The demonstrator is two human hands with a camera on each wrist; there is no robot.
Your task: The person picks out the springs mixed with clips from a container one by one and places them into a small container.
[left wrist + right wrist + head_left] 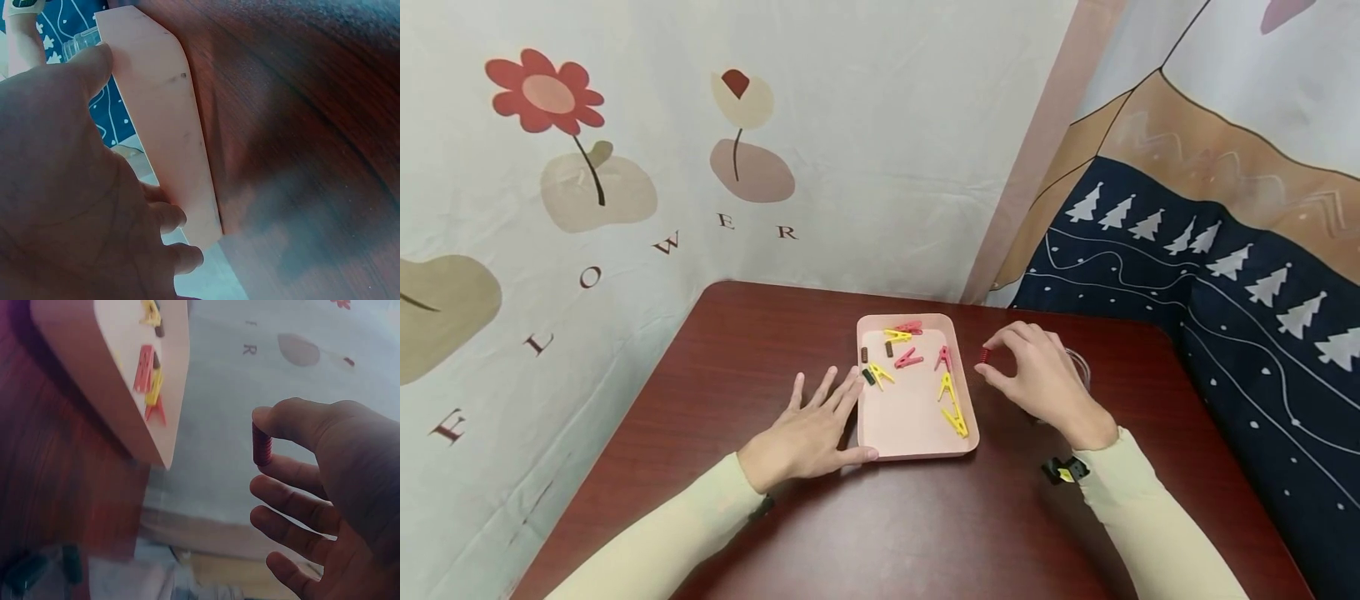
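Between thumb and index finger, my right hand (pixel 1037 375) pinches a small red coil spring (pixel 983 355), held just beyond the tray's right side. In the right wrist view the spring (pixel 262 445) spans from thumb tip to index fingertip, the other fingers spread. My left hand (pixel 808 433) touches the left wall of the pink tray (pixel 910 429) with fingers extended and thumb at its near corner. Inside the tray lie several yellow clothespins (pixel 946 387) and pink clothespins (pixel 908 359), two brown springs (pixel 864 355) and a dark green spring (pixel 868 377).
A clear container (pixel 1081 367) stands behind my right hand, partly hidden by it; dark green pieces (pixel 72 564) show there in the right wrist view. The reddish-brown table (pixel 760 333) meets printed cloth walls at the back and right.
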